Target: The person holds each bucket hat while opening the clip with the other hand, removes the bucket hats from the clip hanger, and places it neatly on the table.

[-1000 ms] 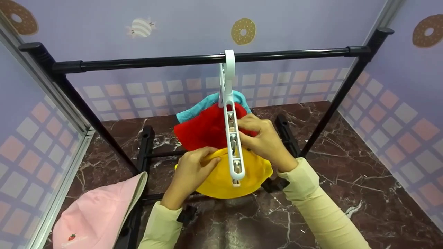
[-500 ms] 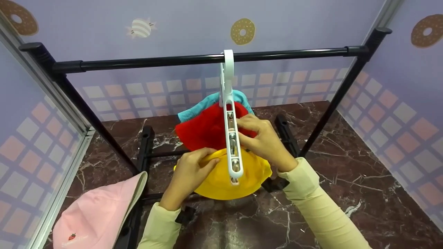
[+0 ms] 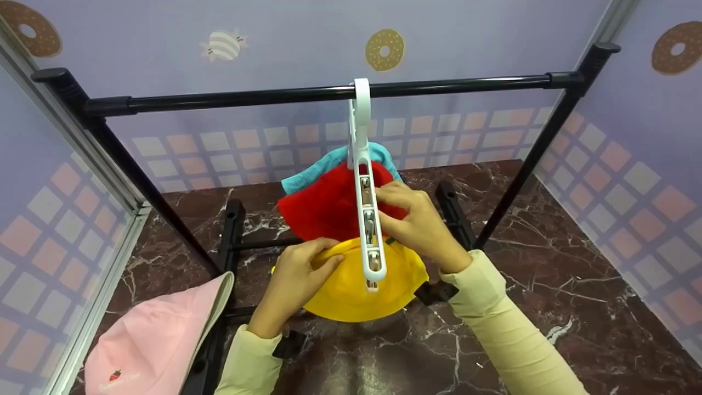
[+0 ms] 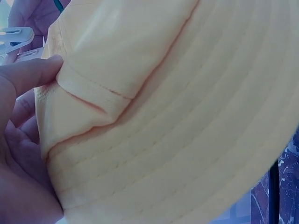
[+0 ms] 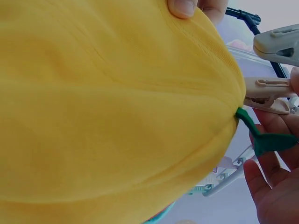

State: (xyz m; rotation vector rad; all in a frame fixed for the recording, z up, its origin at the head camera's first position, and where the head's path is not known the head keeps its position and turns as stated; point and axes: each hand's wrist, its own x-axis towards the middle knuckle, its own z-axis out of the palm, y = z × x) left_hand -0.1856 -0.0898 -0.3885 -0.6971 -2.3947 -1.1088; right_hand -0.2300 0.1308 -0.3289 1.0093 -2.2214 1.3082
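Our yellow hat point(image 3: 343, 293) dipped a bit, mid-frame; our left hand point(image 3: 295, 274) pinches it, our right hand point(image 3: 421, 222) a clip point(image 5: 267, 87). Let's keep it flat.

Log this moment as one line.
left hand: pinches yellow hat | right hand: pinches clip | red hat: behind yellow hat | pink hat: lower left

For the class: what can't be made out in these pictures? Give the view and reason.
Head: part of the blue cloth, behind the red cloth.
Head: the lettering on the pink hat, too small and faint to read.
Head: fingertips of the right hand, behind the white hanger.
Right wrist: part of the yellow hat, cut off by the left edge.
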